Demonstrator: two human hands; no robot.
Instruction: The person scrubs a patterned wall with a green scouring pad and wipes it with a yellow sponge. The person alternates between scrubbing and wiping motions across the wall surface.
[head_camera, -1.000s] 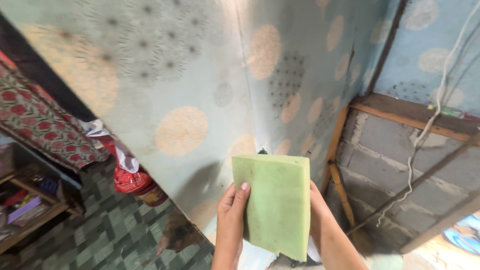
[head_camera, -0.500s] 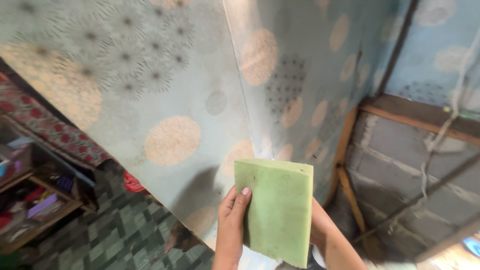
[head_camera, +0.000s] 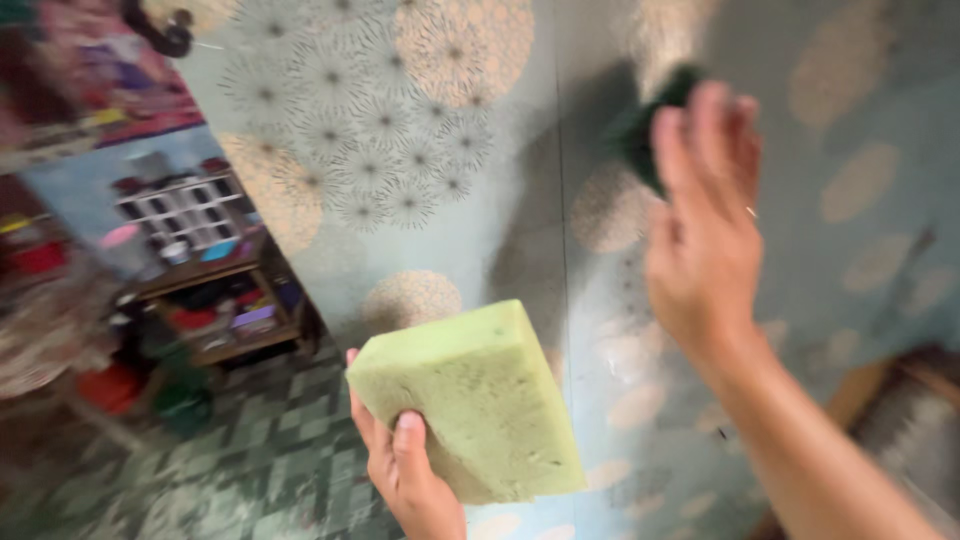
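Below, the left hand (head_camera: 412, 478) clamped a thick pale-green foam block (head_camera: 470, 400); the raised right hand (head_camera: 705, 240) pressed a dark-green scouring pad (head_camera: 648, 130) against the patterned blue wall (head_camera: 440, 220), fingers closed on it.

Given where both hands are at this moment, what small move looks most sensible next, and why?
Probably press the dark green pad flat against the wall: the right hand holds it raised near the patterned surface, though blur hides any contact. The left hand keeps the light green sponge block clear below.
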